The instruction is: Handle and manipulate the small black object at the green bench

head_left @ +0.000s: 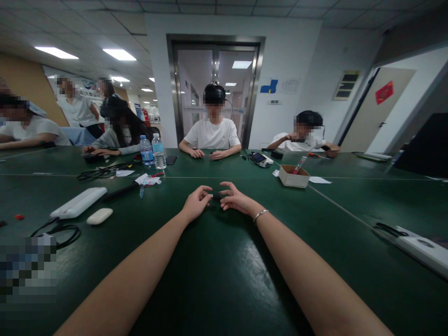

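Observation:
Over the green table [196, 284], my left hand [197, 204] and my right hand [240, 201] face each other at the middle of the view. Between them is a small black object with a silvery tip [216, 196], too small to name for sure. The fingers of my right hand close round its dark end, with the index finger raised. The thumb and fingers of my left hand curl together at the silvery tip. A silver bracelet [260, 215] circles my right wrist.
To the left lie a white power bank-like block [79, 202], a white rounded case [100, 216] and black cables [101, 172]. Two water bottles [159, 154] stand beyond. An open box [294, 177] and a white device [425, 247] are rightward. Several people sit around the table.

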Available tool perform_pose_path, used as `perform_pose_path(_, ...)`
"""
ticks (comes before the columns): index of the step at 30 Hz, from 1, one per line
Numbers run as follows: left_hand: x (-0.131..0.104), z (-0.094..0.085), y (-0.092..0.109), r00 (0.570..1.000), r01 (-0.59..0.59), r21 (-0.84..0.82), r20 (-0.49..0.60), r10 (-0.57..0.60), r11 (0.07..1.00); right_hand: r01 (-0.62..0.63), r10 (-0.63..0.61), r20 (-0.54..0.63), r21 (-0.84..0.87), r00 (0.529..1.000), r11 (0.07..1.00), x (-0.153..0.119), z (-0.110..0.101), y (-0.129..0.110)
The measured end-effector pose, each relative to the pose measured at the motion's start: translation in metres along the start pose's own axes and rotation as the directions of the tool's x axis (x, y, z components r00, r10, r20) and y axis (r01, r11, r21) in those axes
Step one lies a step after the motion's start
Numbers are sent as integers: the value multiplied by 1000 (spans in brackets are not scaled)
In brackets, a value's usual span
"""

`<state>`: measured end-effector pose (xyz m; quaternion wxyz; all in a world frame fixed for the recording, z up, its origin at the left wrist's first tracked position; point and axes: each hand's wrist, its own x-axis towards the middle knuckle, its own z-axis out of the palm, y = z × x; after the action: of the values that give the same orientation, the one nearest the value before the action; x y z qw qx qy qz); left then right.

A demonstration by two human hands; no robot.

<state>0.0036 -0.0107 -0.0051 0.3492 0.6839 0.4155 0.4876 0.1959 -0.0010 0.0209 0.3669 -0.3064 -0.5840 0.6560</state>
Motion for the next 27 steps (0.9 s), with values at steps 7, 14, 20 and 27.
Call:
perform_pose_path(7,-1,1,2,1000,2,0,-4,-2,1000,-87,86,-16,-133,996,987,4,4,0)
perform_pose_path(14,-2,0,5,1000,0,26,3,0,1000,-54,56,14,-100,998,994,0,4,-2)
perform_pose_path(20,-3,0,7,1000,9,42,4,-9,999,-21,28,69,-106,997,994,1,2,-2)
perform_pose_path(27,-3,0,11,999,31,26,7,-31,999,-46,47,2,-171,999,984,4,4,0)
